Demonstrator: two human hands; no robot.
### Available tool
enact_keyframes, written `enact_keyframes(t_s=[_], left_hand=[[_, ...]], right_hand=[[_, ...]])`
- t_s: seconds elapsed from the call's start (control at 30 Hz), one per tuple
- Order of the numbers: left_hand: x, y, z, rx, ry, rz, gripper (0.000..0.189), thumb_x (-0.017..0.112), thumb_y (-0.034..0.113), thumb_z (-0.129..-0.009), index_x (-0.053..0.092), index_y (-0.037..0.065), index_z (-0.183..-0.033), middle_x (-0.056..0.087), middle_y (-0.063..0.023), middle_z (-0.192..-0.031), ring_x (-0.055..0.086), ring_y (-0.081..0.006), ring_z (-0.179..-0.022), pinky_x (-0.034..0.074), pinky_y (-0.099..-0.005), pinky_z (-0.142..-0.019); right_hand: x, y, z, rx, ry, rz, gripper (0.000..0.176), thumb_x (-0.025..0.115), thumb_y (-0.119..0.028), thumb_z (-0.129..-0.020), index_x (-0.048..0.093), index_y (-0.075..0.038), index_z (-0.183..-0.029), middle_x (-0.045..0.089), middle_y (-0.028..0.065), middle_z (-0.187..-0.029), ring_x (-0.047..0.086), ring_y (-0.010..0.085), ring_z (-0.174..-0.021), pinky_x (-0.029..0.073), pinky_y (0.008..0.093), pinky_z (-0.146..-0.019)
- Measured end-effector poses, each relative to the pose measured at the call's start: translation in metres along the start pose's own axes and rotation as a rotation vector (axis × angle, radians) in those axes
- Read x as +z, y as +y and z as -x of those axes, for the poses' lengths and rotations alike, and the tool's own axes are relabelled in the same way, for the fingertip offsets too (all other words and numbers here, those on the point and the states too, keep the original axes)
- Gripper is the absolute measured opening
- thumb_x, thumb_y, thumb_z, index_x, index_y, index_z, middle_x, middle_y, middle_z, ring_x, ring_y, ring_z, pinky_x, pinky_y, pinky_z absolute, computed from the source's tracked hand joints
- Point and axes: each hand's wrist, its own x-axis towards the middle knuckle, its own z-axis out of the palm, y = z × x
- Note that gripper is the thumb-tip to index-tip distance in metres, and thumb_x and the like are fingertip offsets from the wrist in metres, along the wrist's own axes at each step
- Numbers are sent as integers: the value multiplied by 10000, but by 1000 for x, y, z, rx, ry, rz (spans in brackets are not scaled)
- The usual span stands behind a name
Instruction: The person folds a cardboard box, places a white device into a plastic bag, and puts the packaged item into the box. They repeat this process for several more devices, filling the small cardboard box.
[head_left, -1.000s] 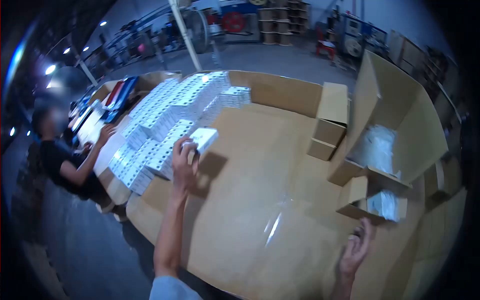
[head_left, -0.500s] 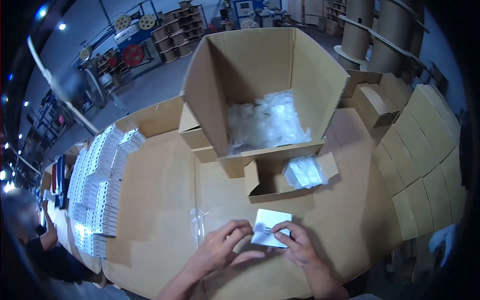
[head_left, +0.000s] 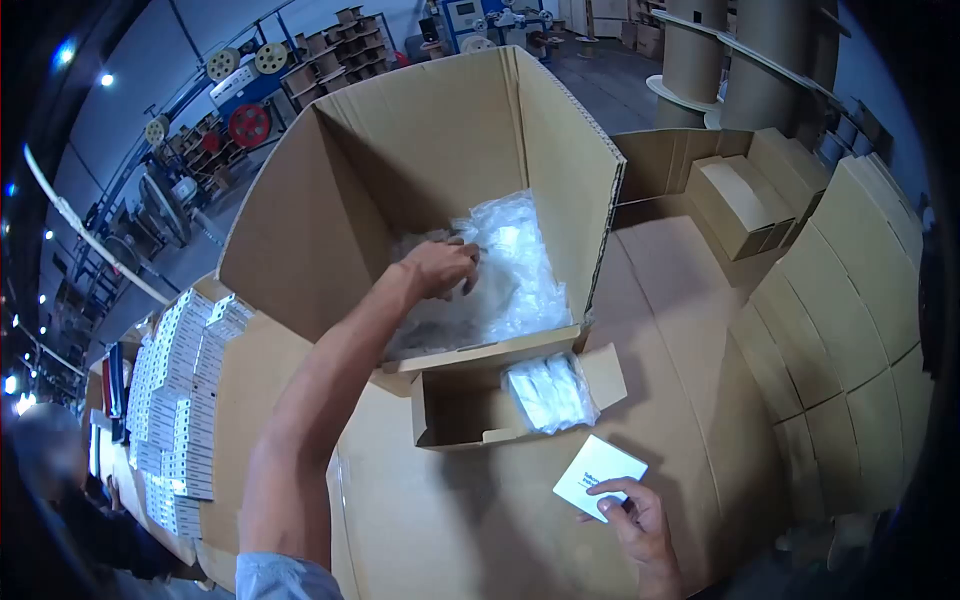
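My left hand (head_left: 445, 268) reaches into a large open cardboard box (head_left: 270, 235), just above a heap of clear plastic bubble bags (head_left: 515, 255). Its fingers are bent and apart, and nothing shows between them. Lower right, my right hand (head_left: 635, 520) grips a square white booklet (head_left: 600, 470) by its near edge, thumb and fingers on the printed face. Between the large box and the booklet lies a small open carton (head_left: 465, 435). Plastic-wrapped packets (head_left: 550, 392) fill its right end, while the left end shows bare cardboard.
Stacked white boxes (head_left: 180, 410) line the table's left side. Folded brown cartons (head_left: 850, 330) are piled at right, with another open carton (head_left: 745, 205) behind. A person (head_left: 90, 510) works at far left. Large spools (head_left: 780, 70) stand at the back right.
My left hand has left the booklet and moved forward into the large box. My right hand keeps the booklet, now turned and further right. The view has shifted.
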Motion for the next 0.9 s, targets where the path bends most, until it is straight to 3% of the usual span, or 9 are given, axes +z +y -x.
enact_keyframes(t_s=[0.13,0.23,0.27,0.4,0.5,0.63,0.77,0.83,0.9], left_hand=[[-10,-7,8,41,89,-27,176,819,149,-716,712,150,-857,643,-36,-1130,586,-290,-1140,516,-412,-933],[-37,-12,22,-150,209,88,172,815,161,-734,691,102,-837,685,-79,-1021,605,-308,-1098,513,-429,-913],[-48,-13,28,-183,252,197,204,796,138,-764,675,52,-903,706,-135,-976,642,-345,-1027,512,-460,-894],[-91,8,68,-312,607,472,164,682,80,-886,610,-7,-1005,730,-187,-932,710,-365,-913,541,-440,-823],[-109,53,114,-387,899,420,147,644,77,-918,584,-12,-1019,735,-175,-895,726,-346,-912,545,-421,-809],[-96,137,176,-519,1147,482,145,585,136,-1003,534,2,-1026,737,-164,-906,733,-339,-909,538,-403,-798],[-50,246,224,-673,1214,608,146,564,137,-1029,513,0,-1026,731,-174,-892,747,-290,-851,529,-355,-713],[-29,299,235,-696,1268,905,88,571,89,-1009,527,13,-1002,698,-154,-819,669,-329,-698,501,-396,-641],[-13,339,248,-714,1262,914,97,570,87,-1010,513,12,-985,648,-155,-734,618,-290,-579,471,-360,-566]], right_hand=[[-9,2,-7,8,9,-8,179,586,31,-956,688,45,-1103,653,139,-1103,689,197,-943,621,348,-841],[-6,-8,-9,-2,-12,10,184,594,23,-955,688,40,-1113,667,130,-1086,702,193,-913,606,300,-789],[-7,-9,-9,-29,-23,66,188,609,4,-955,691,32,-1123,680,121,-1063,709,186,-901,577,262,-747],[3,-35,-3,-81,2,153,202,655,-33,-939,699,16,-1131,666,119,-1070,693,166,-908,549,244,-722],[12,-49,6,-198,18,278,231,688,-68,-930,693,8,-1149,626,112,-1109,663,156,-935,540,242,-721],[51,-61,17,-420,-11,192,347,776,-146,-887,671,1,-1184,610,131,-1136,647,174,-953,551,258,-773],[114,-58,22,-572,71,185,542,878,-287,-789,659,2,-1191,654,150,-1167,640,204,-1018,557,337,-820],[137,-49,23,-684,162,414,626,905,-357,-732,660,-5,-1187,674,147,-1137,639,245,-997,530,367,-786],[155,-55,38,-605,184,534,583,902,-372,-719,691,-24,-1136,691,153,-1118,640,286,-962,512,368,-757]])
